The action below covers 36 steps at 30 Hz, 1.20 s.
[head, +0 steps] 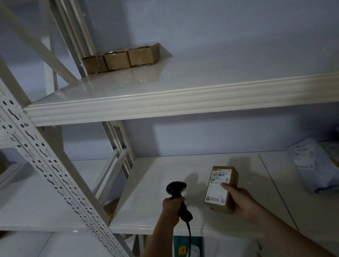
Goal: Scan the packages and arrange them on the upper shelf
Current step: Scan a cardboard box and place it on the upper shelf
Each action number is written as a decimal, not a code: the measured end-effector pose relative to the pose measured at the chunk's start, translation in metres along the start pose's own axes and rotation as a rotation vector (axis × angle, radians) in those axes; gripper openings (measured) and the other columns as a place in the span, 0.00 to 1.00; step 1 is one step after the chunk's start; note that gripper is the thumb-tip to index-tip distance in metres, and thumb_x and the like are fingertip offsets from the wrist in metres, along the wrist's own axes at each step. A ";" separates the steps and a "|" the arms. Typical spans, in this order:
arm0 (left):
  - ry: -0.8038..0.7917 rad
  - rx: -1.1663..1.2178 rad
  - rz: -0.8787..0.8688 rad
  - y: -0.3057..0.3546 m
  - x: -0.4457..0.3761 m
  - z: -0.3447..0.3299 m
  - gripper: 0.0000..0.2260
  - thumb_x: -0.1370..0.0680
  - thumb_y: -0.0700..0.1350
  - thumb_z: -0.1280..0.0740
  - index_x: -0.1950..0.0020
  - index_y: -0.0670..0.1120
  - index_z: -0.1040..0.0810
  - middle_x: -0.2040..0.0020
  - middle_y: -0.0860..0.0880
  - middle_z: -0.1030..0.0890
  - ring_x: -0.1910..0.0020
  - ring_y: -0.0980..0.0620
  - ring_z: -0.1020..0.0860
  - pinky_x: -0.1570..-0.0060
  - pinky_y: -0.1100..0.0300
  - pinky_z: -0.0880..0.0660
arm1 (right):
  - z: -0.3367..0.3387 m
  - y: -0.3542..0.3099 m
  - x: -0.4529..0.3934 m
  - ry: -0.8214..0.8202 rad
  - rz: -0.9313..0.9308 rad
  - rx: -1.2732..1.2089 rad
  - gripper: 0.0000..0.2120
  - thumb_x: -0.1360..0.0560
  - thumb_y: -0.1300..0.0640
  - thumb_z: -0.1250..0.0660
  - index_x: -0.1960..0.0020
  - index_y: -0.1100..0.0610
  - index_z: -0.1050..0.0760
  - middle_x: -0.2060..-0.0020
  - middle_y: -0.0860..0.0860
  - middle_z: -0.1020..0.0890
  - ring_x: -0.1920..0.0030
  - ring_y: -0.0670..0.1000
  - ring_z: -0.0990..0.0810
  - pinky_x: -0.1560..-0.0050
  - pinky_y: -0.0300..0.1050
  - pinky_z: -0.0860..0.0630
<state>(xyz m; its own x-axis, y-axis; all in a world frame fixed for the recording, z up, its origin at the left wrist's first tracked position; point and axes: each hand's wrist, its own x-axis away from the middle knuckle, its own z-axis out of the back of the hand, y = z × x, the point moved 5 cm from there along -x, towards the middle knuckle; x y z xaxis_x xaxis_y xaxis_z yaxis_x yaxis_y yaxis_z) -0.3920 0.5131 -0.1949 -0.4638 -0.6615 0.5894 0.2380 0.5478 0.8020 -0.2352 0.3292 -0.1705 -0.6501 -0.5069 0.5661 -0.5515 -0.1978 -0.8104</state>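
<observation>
Three boxes point(121, 59) already stand on the upper shelf point(182, 99); below it, the right hand point(242, 201) grips a labelled package point(222, 187), the left hand point(173, 208) grips the scanner point(176, 188), and grey mailers point(319, 167) await scanning.

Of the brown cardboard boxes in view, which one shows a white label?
The box held in the right hand above the lower shelf. The three boxes on the upper shelf show plain cardboard.

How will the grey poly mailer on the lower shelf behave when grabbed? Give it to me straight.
The grey poly mailer looks soft and creased, so it will probably sag and fold when lifted, not hold shape. Its smooth film may slip in the grip. It lies flat on the lower shelf, so it is unlikely to roll.
</observation>
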 end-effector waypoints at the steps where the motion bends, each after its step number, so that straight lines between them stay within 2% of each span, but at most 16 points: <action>1: 0.032 -0.018 0.012 -0.004 -0.003 0.000 0.04 0.26 0.31 0.31 0.60 0.35 0.24 0.65 0.41 0.25 0.64 0.43 0.25 0.55 0.49 0.27 | 0.001 0.002 -0.002 0.005 -0.018 -0.001 0.21 0.23 0.50 0.29 0.35 0.60 0.24 0.44 0.60 0.15 0.46 0.60 0.16 0.40 0.60 0.21; 4: 0.082 -0.028 0.040 -0.014 -0.012 -0.003 0.07 0.27 0.33 0.28 0.63 0.37 0.24 0.64 0.42 0.23 0.62 0.43 0.23 0.50 0.47 0.24 | 0.006 0.006 -0.005 -0.005 -0.054 -0.022 0.21 0.22 0.46 0.31 0.36 0.59 0.22 0.47 0.59 0.14 0.47 0.61 0.15 0.42 0.62 0.20; 9: 0.087 -0.026 0.040 -0.025 -0.025 -0.011 0.04 0.28 0.32 0.26 0.59 0.37 0.21 0.59 0.42 0.20 0.56 0.41 0.22 0.51 0.52 0.25 | 0.009 0.006 -0.003 -0.074 -0.104 -0.071 0.12 0.19 0.54 0.35 0.39 0.60 0.24 0.55 0.57 0.14 0.50 0.59 0.16 0.52 0.54 0.19; 13: 0.115 -0.149 0.037 -0.029 -0.037 -0.015 0.06 0.28 0.37 0.26 0.56 0.35 0.19 0.55 0.40 0.19 0.52 0.40 0.19 0.48 0.50 0.21 | 0.011 0.002 -0.007 -0.085 -0.097 -0.084 0.12 0.19 0.54 0.36 0.40 0.59 0.22 0.49 0.59 0.14 0.47 0.60 0.16 0.49 0.56 0.19; 16: 0.162 -0.335 0.008 -0.023 -0.030 -0.018 0.09 0.25 0.43 0.28 0.64 0.44 0.24 0.61 0.44 0.21 0.56 0.43 0.21 0.54 0.54 0.22 | 0.012 0.005 -0.015 -0.057 -0.100 -0.082 0.15 0.20 0.50 0.33 0.38 0.58 0.21 0.47 0.60 0.14 0.44 0.63 0.17 0.40 0.66 0.23; 18: 0.199 -0.418 -0.031 -0.020 -0.028 -0.016 0.13 0.23 0.44 0.31 0.66 0.46 0.28 0.65 0.47 0.24 0.60 0.46 0.24 0.59 0.57 0.26 | 0.013 0.005 -0.016 -0.024 -0.079 -0.076 0.16 0.21 0.50 0.32 0.38 0.59 0.21 0.48 0.61 0.14 0.45 0.63 0.16 0.41 0.68 0.23; 20: 0.206 -0.477 -0.062 -0.019 -0.029 -0.012 0.13 0.22 0.44 0.32 0.66 0.48 0.31 0.64 0.47 0.24 0.59 0.46 0.24 0.58 0.58 0.27 | 0.015 0.004 -0.014 0.016 -0.051 -0.070 0.17 0.21 0.50 0.32 0.39 0.59 0.21 0.48 0.61 0.14 0.46 0.63 0.16 0.45 0.67 0.21; 22: 0.176 -0.454 -0.050 -0.019 -0.029 -0.009 0.07 0.23 0.43 0.33 0.59 0.47 0.29 0.57 0.44 0.22 0.54 0.43 0.22 0.56 0.57 0.25 | 0.016 0.001 -0.010 0.043 -0.044 -0.070 0.17 0.22 0.49 0.31 0.39 0.58 0.21 0.48 0.60 0.14 0.46 0.62 0.16 0.47 0.65 0.19; 25: 0.155 -0.512 -0.007 -0.017 -0.024 -0.004 0.04 0.24 0.40 0.34 0.56 0.41 0.27 0.60 0.44 0.25 0.60 0.46 0.25 0.59 0.58 0.28 | 0.015 -0.008 0.000 0.030 -0.030 -0.083 0.17 0.22 0.48 0.31 0.39 0.57 0.21 0.47 0.60 0.15 0.45 0.63 0.17 0.44 0.67 0.21; 27: 0.167 -0.564 0.015 -0.015 -0.018 -0.004 0.10 0.24 0.41 0.34 0.47 0.37 0.23 0.57 0.43 0.25 0.58 0.46 0.25 0.59 0.57 0.28 | 0.013 -0.016 0.005 0.013 0.002 -0.069 0.16 0.22 0.49 0.31 0.39 0.57 0.21 0.48 0.60 0.14 0.46 0.62 0.16 0.44 0.66 0.20; 28: 0.193 -0.618 0.003 -0.010 -0.012 -0.006 0.14 0.24 0.43 0.34 0.41 0.38 0.25 0.51 0.42 0.24 0.53 0.45 0.24 0.54 0.57 0.26 | 0.013 -0.022 0.008 0.013 0.020 -0.061 0.15 0.22 0.50 0.32 0.40 0.58 0.21 0.49 0.60 0.14 0.47 0.62 0.16 0.46 0.63 0.19; 30: 0.274 -0.697 -0.098 0.008 0.004 -0.010 0.17 0.24 0.46 0.36 0.37 0.44 0.27 0.42 0.41 0.27 0.42 0.41 0.26 0.40 0.55 0.28 | 0.013 -0.034 0.015 0.007 0.052 -0.056 0.14 0.21 0.51 0.33 0.41 0.58 0.21 0.51 0.61 0.14 0.49 0.61 0.15 0.48 0.58 0.19; 31: 0.284 -0.671 -0.173 0.019 0.013 -0.016 0.17 0.25 0.47 0.36 0.36 0.46 0.26 0.42 0.41 0.27 0.41 0.40 0.27 0.37 0.53 0.28 | 0.013 -0.040 0.018 0.001 0.069 -0.052 0.14 0.21 0.51 0.33 0.41 0.59 0.21 0.51 0.61 0.14 0.49 0.61 0.15 0.49 0.58 0.19; 34: 0.136 -0.483 -0.357 0.048 0.044 -0.041 0.19 0.25 0.50 0.35 0.35 0.48 0.24 0.40 0.44 0.22 0.43 0.43 0.23 0.39 0.50 0.24 | 0.015 -0.052 0.029 -0.038 0.108 -0.045 0.13 0.20 0.52 0.35 0.40 0.58 0.22 0.49 0.61 0.15 0.47 0.61 0.17 0.46 0.59 0.19; 36: 0.004 -0.470 -0.437 0.060 0.066 -0.060 0.19 0.23 0.53 0.35 0.33 0.49 0.24 0.36 0.46 0.22 0.39 0.46 0.24 0.35 0.48 0.27 | 0.013 -0.060 0.038 -0.079 0.130 -0.023 0.14 0.20 0.51 0.36 0.39 0.57 0.22 0.47 0.61 0.15 0.45 0.62 0.17 0.43 0.62 0.20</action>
<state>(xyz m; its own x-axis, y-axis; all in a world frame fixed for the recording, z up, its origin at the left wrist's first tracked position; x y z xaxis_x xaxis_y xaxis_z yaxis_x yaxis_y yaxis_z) -0.3571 0.4714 -0.1022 -0.6000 -0.7750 0.1985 0.3769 -0.0550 0.9246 -0.2197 0.3106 -0.1019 -0.6744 -0.5914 0.4420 -0.4776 -0.1071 -0.8720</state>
